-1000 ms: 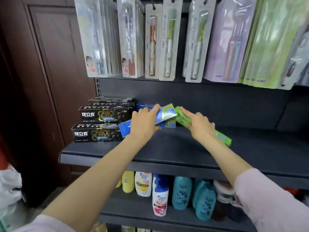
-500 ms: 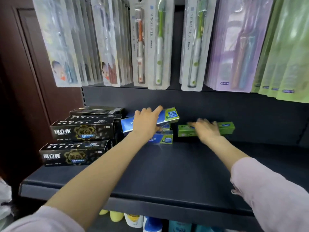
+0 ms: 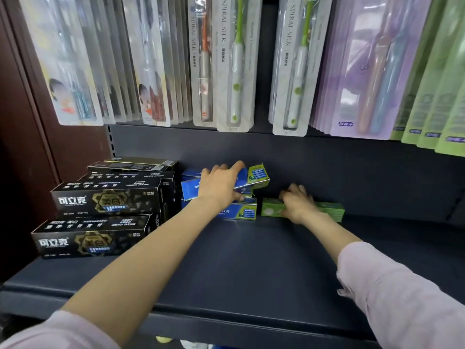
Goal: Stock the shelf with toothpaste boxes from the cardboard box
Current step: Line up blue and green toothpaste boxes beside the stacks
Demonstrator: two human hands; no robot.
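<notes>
At the centre of the frame, the top blue toothpaste box (image 3: 254, 176) of a stack of about three is held by the left hand (image 3: 219, 188), its grip curled around it. Just to the right, one green toothpaste box (image 3: 327, 210) is pressed by the blurred right hand (image 3: 297, 204) on the shelf (image 3: 251, 260). At the left, four black boxes (image 3: 105, 200) are counted.

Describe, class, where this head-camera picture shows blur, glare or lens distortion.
Head view: the right hand is motion-blurred over the green box; glare streaks the hanging toothbrush packs; wide-angle distortion fans those packs outward; the black boxes read sharp.
</notes>
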